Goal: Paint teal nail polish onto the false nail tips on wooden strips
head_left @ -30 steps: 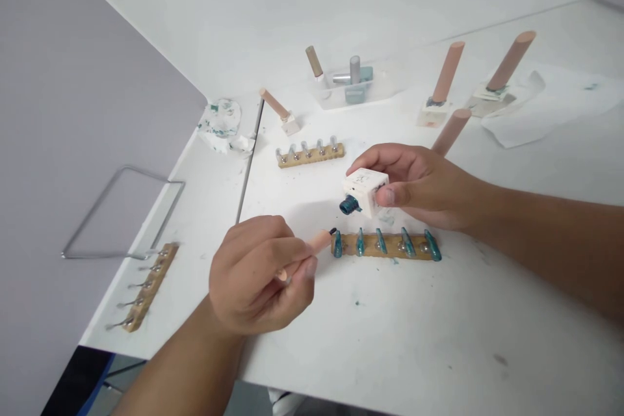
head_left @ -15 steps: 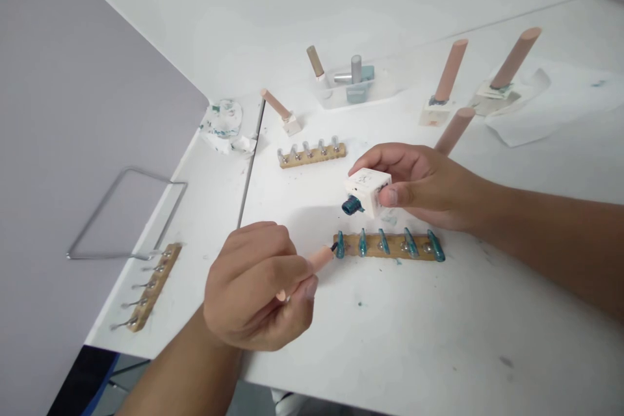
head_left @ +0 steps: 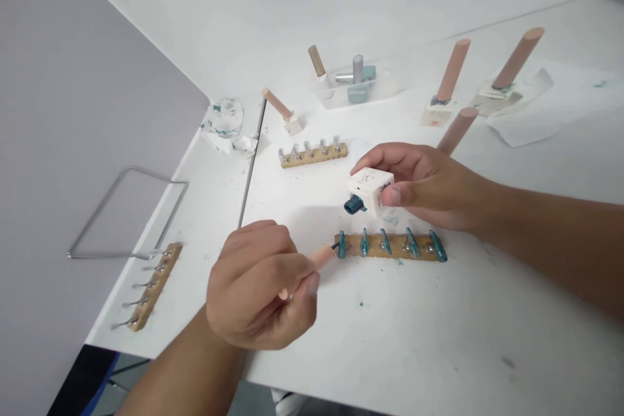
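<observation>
Hands: brush (head_left: 319, 257), bottle (head_left: 369, 192); clear-nail strip (head_left: 312, 154), capped bottles behind.

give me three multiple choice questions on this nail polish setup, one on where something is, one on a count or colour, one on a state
1. Where does the brush tip sit?
A. at the left end of the strip of teal nail tips
B. inside the clear tray
C. on the crumpled tissue

2. How many teal nail tips stand on the wooden strip nearest the hands?
A. three
B. five
C. eight

3. What state is the white polish bottle in?
A. capped and upright on the table
B. lying empty in the tray
C. open, tilted, held off the table

Answers:
1. A: the left hand holds the brush handle with its tip by the leftmost teal nail.
2. B: five teal tips show in a row.
3. C: the right hand grips it with the teal-stained neck uncapped, pointing down-left.
</observation>
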`<state>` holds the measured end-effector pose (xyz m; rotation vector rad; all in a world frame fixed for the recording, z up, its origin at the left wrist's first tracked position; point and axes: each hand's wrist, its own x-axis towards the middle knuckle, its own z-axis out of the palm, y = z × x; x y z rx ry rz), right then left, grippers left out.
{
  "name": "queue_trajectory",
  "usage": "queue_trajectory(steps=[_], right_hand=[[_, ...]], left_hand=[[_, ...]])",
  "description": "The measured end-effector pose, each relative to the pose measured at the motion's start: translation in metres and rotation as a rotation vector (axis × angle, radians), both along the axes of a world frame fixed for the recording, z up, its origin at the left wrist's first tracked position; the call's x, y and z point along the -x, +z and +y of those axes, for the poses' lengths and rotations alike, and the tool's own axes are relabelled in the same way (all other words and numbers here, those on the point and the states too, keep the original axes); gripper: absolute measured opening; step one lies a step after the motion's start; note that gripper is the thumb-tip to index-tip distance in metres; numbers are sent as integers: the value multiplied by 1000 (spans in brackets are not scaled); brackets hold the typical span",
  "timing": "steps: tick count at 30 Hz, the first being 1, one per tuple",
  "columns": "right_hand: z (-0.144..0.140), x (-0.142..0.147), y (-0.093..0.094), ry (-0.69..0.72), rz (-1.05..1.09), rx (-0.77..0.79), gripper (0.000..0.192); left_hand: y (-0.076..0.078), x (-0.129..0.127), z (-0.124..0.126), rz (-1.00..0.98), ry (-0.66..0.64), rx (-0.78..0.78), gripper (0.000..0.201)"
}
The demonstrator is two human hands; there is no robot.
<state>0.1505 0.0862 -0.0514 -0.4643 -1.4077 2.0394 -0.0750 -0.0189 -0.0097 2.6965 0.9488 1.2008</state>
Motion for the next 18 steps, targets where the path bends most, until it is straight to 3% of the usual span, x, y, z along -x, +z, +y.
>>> queue_trajectory(steps=[12,18], right_hand=[[0,0,2,5,-1,-8,23],[0,0,2,-14,-14,3,25]], left_hand=[[1,1,-4,19,6,5,26],[-1,-4,-6,-62,18,1,22]])
